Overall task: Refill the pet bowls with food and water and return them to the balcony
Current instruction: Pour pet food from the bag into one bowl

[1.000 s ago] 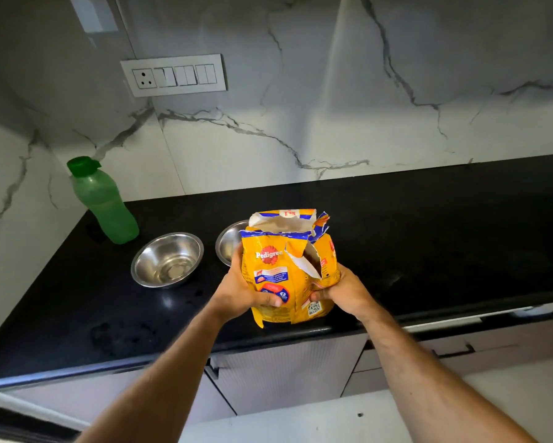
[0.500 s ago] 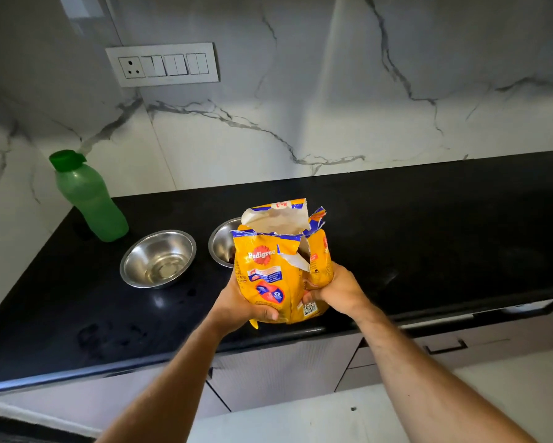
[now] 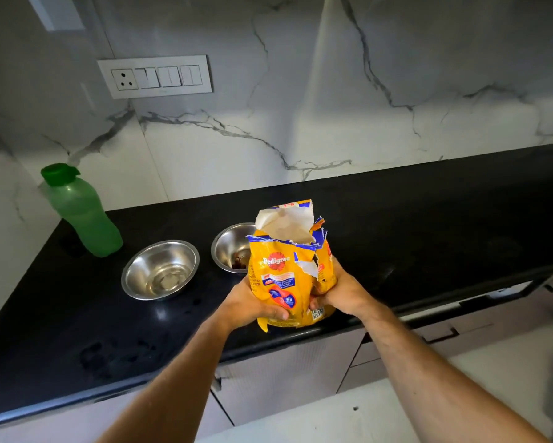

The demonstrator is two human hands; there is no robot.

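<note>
So we're at the food step: both hands have the yellow dog food bag [image 3: 288, 276] held upright at the near edge of the black tabletop [image 3: 428, 225]. The left hand [image 3: 248, 303] has its fingers wrapped round the bag's lower left side, and the right hand [image 3: 340, 294] grasps the lower right, thumb across the front. The top is torn open and ragged, with a white inner flap sticking up. Just behind the bag sits the right-hand steel bowl [image 3: 232, 251], partly hidden by it, with a few dark bits at the bottom. Could be kibble, but it's too small for me to swear to it. Next move, I'd guess, is tipping the open mouth forward over that bowl; the tear is uneven, so the pour probably needs to go slow or pieces will skip onto the tabletop. The left-hand steel bowl [image 3: 160, 270] stands beside it, a bit apart, looking empty or maybe wet. Further back in the corner is the green water bottle [image 3: 81, 212], cap on, so water isn't done yet. Count: one bag, two bowls, one bottle, two hands. On the marble wall [image 3: 332, 91] there's one switch plate [image 3: 155, 76].
</note>
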